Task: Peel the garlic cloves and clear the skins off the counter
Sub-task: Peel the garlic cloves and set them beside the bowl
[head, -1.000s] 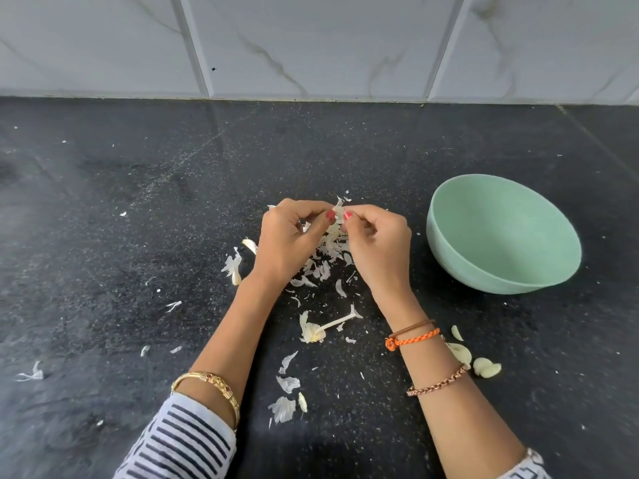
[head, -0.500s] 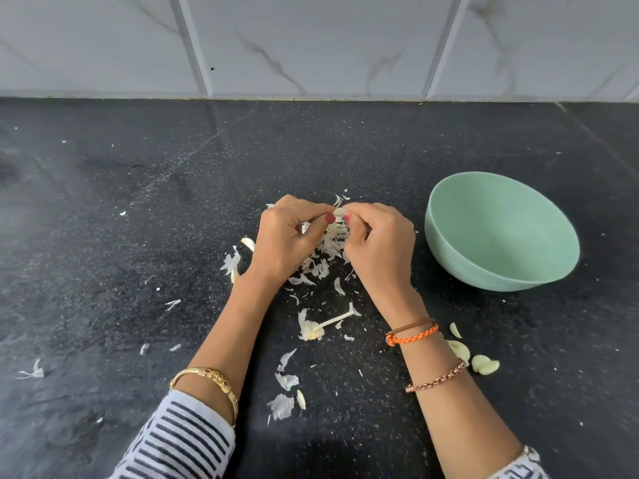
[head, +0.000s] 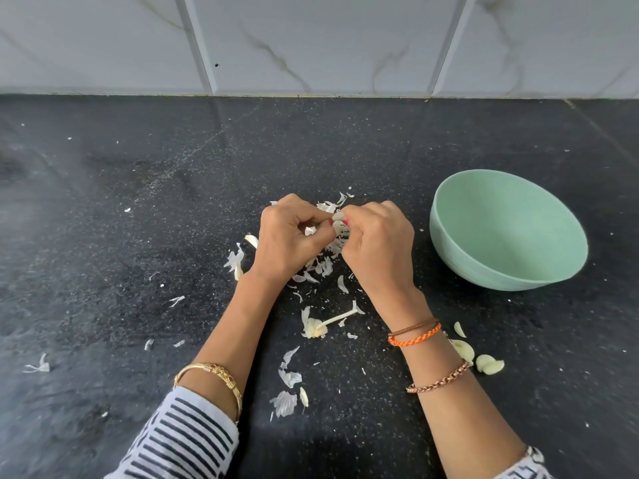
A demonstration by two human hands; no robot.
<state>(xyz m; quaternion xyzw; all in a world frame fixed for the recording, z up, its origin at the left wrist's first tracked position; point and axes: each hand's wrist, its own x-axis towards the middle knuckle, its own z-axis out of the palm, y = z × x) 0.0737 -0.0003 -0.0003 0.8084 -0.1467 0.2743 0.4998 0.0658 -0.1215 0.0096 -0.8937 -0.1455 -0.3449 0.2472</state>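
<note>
My left hand (head: 288, 236) and my right hand (head: 378, 243) meet fingertip to fingertip over the black counter (head: 138, 236), both pinched on one small garlic clove (head: 338, 216) that is mostly hidden by the fingers. A pile of white garlic skins (head: 325, 264) lies under and between the hands. A bare garlic stem (head: 325, 324) with its root base lies just in front. Peeled cloves (head: 489, 364) rest on the counter beside my right forearm. More skins (head: 285, 402) lie between my forearms.
A mint-green bowl (head: 449, 243) stands tilted to the right of my hands, nothing visible inside it. Loose skin flakes (head: 38, 366) are scattered over the counter's left part. A marbled tile wall (head: 311, 39) closes the counter at the back.
Both hands have shifted slightly and turned the clove between the fingertips. The skins, stem, cloves and bowl lie where they were.
</note>
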